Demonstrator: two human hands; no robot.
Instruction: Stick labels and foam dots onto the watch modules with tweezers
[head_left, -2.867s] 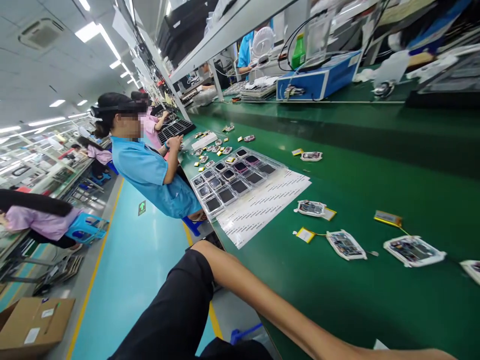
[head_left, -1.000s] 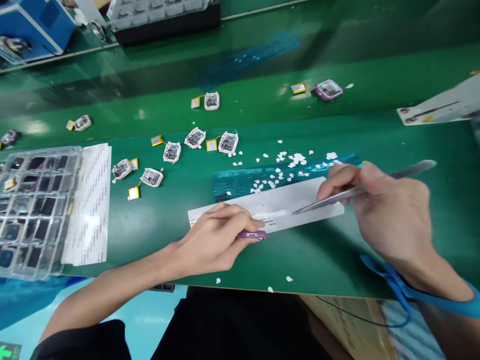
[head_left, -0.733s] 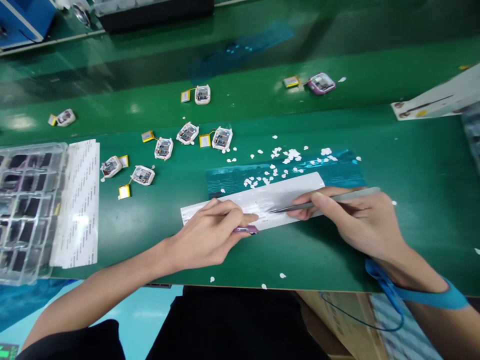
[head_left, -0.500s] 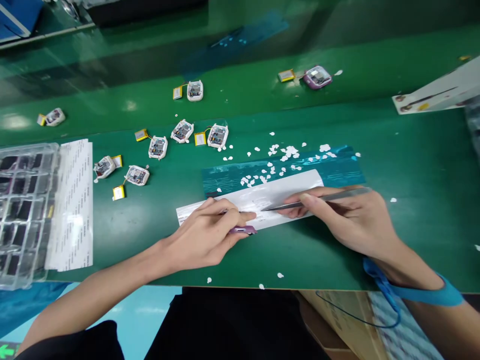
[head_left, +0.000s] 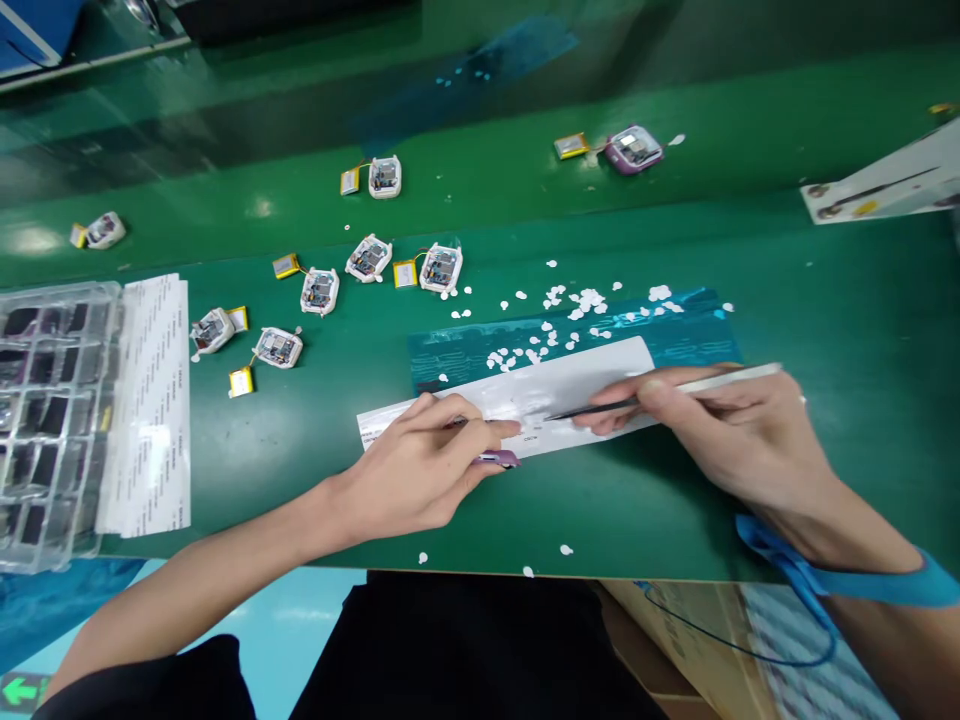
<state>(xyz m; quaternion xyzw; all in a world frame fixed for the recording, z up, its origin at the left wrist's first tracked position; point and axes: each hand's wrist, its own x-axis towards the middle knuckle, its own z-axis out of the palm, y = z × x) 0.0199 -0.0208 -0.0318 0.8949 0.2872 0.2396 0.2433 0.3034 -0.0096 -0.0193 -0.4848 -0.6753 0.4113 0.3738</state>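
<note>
Glossy strip [head_left: 577,383], probably coated paper

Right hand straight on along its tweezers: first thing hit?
Probably the left hand, at the fingertip ahead of the tweezers; depth is unclear, so the tip might meet the white sheet first.

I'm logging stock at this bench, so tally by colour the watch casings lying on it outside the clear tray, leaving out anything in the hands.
White watch casings: 7
Purple watch casing: 1
Total: 8
Not counted: the purple item in the left hand.
</note>
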